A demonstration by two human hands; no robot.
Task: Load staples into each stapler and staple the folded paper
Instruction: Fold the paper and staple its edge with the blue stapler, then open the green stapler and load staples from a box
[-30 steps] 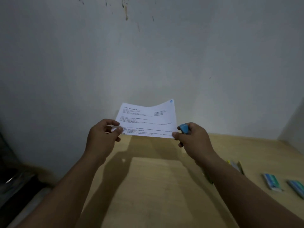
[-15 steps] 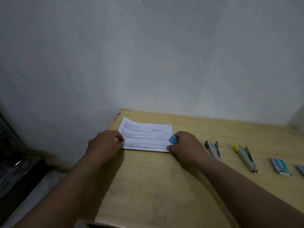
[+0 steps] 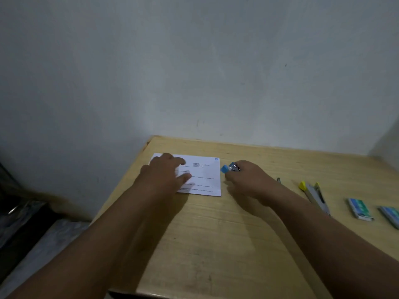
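The folded white printed paper (image 3: 203,175) lies flat near the far left corner of the wooden table (image 3: 216,234). My left hand (image 3: 164,175) rests on the paper's left half, fingers spread, pressing it down. Just right of the paper's edge, my right hand (image 3: 248,182) is closed around a small blue stapler (image 3: 228,168), whose blue end pokes out toward the paper. A yellow-tipped stapler (image 3: 313,194) lies open on the table to the right. Another stapler (image 3: 278,180) is mostly hidden behind my right wrist.
Two green-and-white staple boxes (image 3: 360,209) (image 3: 391,215) lie at the table's right side. A pale wall stands right behind the table. Left of the table the floor drops away, with dark objects (image 3: 17,216) below.
The paper came down from the air onto the table. My left hand slid from its left edge onto its top, and my right hand with the blue stapler drew off the paper's right edge.
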